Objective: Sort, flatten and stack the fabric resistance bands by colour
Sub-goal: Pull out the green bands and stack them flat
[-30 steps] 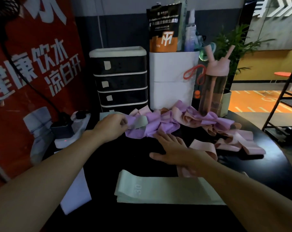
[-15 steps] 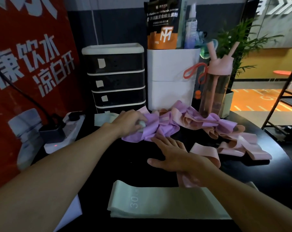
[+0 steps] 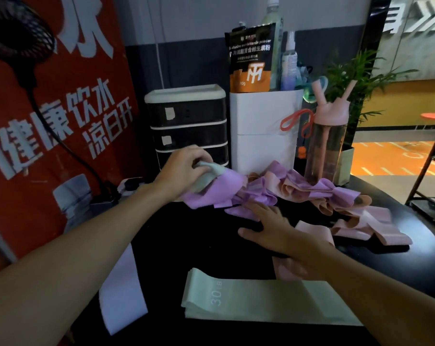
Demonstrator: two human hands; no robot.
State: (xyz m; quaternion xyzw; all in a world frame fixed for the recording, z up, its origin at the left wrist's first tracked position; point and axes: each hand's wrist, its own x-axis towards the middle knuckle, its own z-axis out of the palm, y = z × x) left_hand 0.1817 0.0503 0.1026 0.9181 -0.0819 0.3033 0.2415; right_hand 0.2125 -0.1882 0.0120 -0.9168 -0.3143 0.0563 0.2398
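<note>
Up it came! The left hand (image 3: 184,168), clenched round the mint band (image 3: 212,174), had lifted it above the bench (image 3: 186,236), purple bands (image 3: 211,196) clinging; the right hand (image 3: 273,228) stayed flat, fingers released, pinning the tangle behind the mint stack (image 3: 261,303)

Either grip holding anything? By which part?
Left grip pinches the mint-green band by one end; right grip rests flat on purple bands, holding nothing.

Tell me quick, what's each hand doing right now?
Left hand: gripping a mint-green band.
Right hand: open, fingers resting on the purple bands.
</note>
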